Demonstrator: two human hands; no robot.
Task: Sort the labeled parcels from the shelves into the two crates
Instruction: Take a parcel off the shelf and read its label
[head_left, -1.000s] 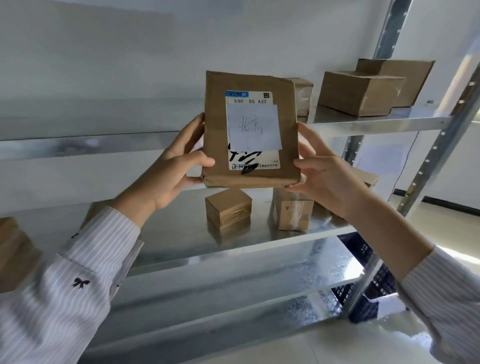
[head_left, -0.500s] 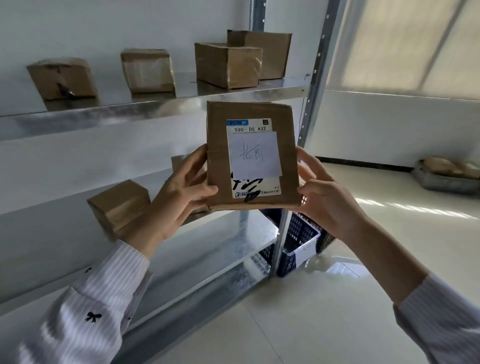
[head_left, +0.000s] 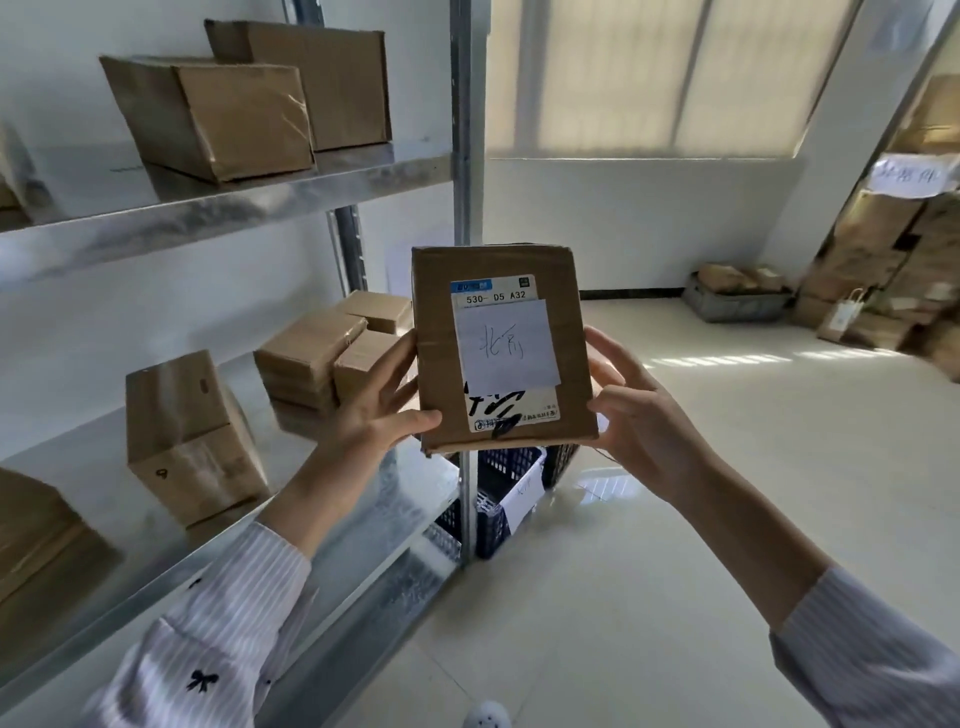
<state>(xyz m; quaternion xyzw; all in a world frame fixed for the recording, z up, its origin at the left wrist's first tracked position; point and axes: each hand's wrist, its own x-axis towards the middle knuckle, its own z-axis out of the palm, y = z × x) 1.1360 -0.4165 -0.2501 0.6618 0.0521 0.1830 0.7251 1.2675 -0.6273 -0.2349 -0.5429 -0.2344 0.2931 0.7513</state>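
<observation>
I hold a brown cardboard parcel (head_left: 498, 270) upright in front of me, its face toward me with a printed label and a white handwritten note taped over it. My left hand (head_left: 379, 410) grips its lower left edge, thumb on the front. My right hand (head_left: 639, 415) grips the lower right edge the same way. Below and behind the parcel, a dark blue crate (head_left: 498, 499) with a white paper tag stands on the floor beside the shelf post; the parcel partly hides it.
A metal shelf unit (head_left: 228, 202) on the left carries several brown parcels on its top and middle levels. Its upright post (head_left: 467, 130) rises just behind the parcel. Far right, a grey crate (head_left: 737, 304) of parcels and stacked cartons (head_left: 883, 260) sit on the pale floor.
The view has swung right, away from the shelves toward the open floor. The parcel stays in both hands, now lower against the shelf and over the blue crate.
</observation>
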